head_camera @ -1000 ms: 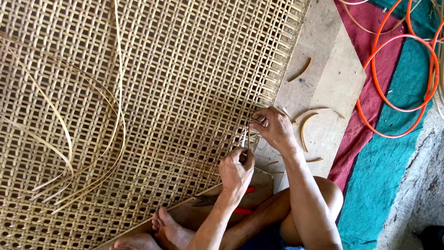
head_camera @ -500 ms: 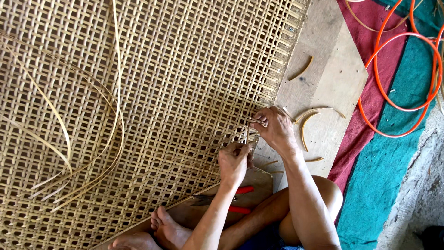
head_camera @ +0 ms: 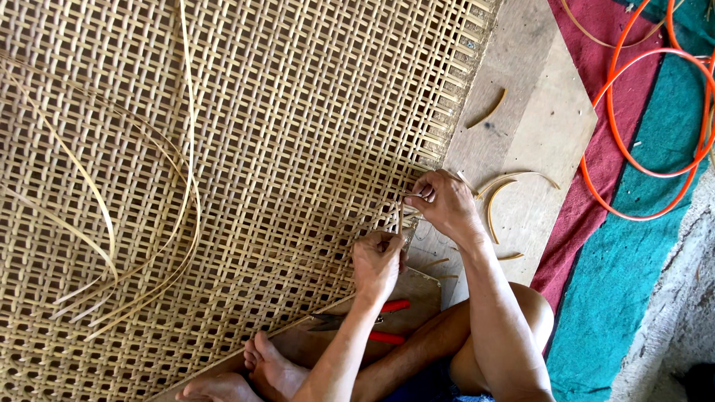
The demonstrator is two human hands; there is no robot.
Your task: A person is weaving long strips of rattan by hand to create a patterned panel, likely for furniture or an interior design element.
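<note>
Since a second ago both hands have barely shifted, staying at the lower right edge of the pale woven cane lattice sheet (head_camera: 246,149).

Head view: the left hand (head_camera: 377,262) is curled shut, fingertips pinching a thin cane strand (head_camera: 401,218) that stands up from the weave edge; the right hand (head_camera: 445,202), just beside and above it, is also pinched closed on the same bit of weave, knuckles toward the wooden board (head_camera: 536,141). Both forearms reach up from the lower frame, the right over a bent knee, bare feet (head_camera: 249,368) beside the sheet. Red-handled pliers (head_camera: 372,327) lie just under the left wrist. Loose long cane strips (head_camera: 149,246) curl on the lattice well to the left; an orange hose (head_camera: 633,160) loops on the red and teal mat, well apart.
</note>
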